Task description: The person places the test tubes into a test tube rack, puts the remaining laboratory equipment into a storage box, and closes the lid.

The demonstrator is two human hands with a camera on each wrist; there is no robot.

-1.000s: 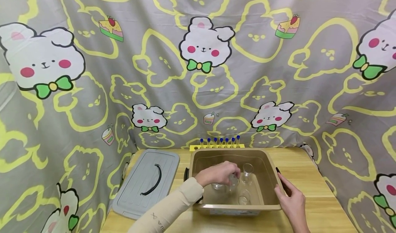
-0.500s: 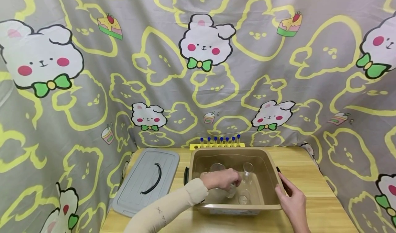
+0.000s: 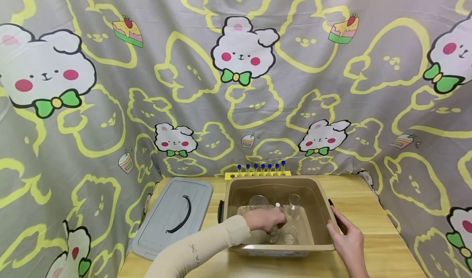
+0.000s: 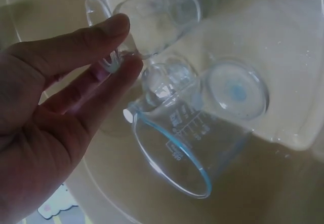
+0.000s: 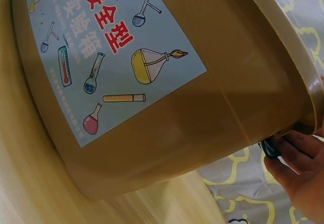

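My left hand (image 3: 266, 219) reaches down into the brown plastic bin (image 3: 324, 212). In the left wrist view its thumb and fingertips pinch the rim of a clear glass beaker (image 4: 159, 26), which is tilted. Close by is a larger graduated beaker (image 4: 190, 130) with white markings, its mouth turned toward the hand, and a small glass piece (image 4: 164, 82) whose kind I cannot tell. My right hand (image 3: 348, 238) grips the black handle (image 5: 271, 148) on the bin's right side.
More glassware stands in the bin: a wide glass vessel (image 3: 258, 201), a tall glass (image 3: 293, 206) and a glass near the front wall (image 3: 290, 237). A grey lid (image 3: 173, 216) lies left of the bin. Behind it a yellow rack (image 3: 232, 175) holds blue-capped tubes.
My left hand has shifted slightly toward the front of the bin with the beaker, uncovering the wide glass vessel behind it. My right hand stays on the handle.
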